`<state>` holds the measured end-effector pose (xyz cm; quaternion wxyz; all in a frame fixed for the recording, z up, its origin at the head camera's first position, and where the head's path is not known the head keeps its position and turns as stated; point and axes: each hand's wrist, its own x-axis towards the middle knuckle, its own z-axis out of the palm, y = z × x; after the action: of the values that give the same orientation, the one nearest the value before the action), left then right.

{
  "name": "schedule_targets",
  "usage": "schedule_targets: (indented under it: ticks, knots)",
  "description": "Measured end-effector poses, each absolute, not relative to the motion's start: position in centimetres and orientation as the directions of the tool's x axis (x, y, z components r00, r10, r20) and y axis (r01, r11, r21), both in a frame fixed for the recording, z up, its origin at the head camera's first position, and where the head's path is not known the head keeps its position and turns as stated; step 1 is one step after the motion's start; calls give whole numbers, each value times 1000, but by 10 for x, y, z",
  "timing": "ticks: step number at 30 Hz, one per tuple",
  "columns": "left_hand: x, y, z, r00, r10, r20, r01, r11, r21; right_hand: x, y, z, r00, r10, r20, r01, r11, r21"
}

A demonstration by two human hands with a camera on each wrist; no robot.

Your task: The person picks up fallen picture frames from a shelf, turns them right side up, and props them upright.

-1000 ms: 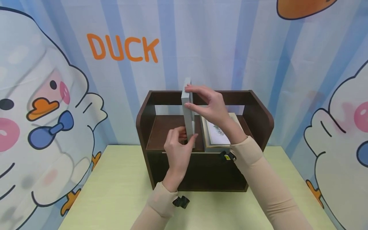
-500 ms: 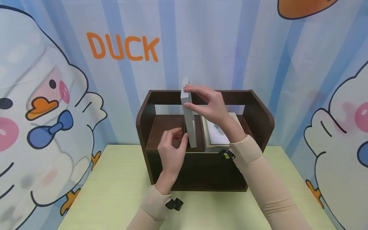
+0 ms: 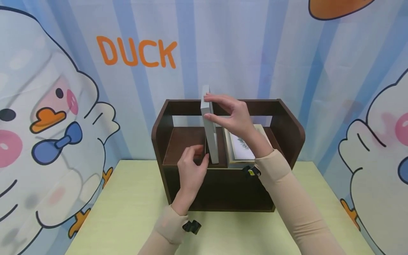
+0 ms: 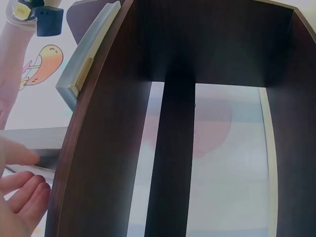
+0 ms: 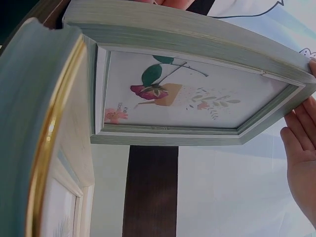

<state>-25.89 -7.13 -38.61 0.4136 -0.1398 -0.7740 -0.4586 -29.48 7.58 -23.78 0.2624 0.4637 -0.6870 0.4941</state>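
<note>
A pale grey-green picture frame (image 3: 211, 138) stands on edge in the brown wooden rack (image 3: 178, 143), leaning slightly left at the top. My right hand (image 3: 234, 117) holds its upper end, fingers over the top and thumb on the front edge. In the right wrist view, the picture frame (image 5: 197, 134) shows a dried red rose, and the right hand (image 5: 303, 158) is at its far corner. My left hand (image 3: 191, 170) hovers by the rack's front, left of the frame's foot. In the left wrist view its fingers (image 4: 32, 197) are loosely bent around nothing.
Stacked picture frames (image 3: 239, 164), the top one with a leaf print, lie on the rack's right side. A thin divider stands left of the upright frame. The rack sits on a pale yellow-green table (image 3: 127, 198), with a duck-printed curtain (image 3: 223, 46) behind.
My left hand has let go of the frame's lower front edge and moved left and slightly down. The right hand keeps its hold; the frame's top has shifted a little left.
</note>
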Motion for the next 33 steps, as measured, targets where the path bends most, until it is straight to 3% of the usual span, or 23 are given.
schedule_targets:
  ticks: [13, 33]
  knots:
    - [-264, -79, -389, -608, -180, 774, 583, 560, 588, -293, 73, -235, -463, -388, 797, -882, 109, -459]
    - [-270, -112, -382, -557, -257, 790, 534, 618, 577, -294, 59, -235, -423, -414, 806, -903, 120, -412]
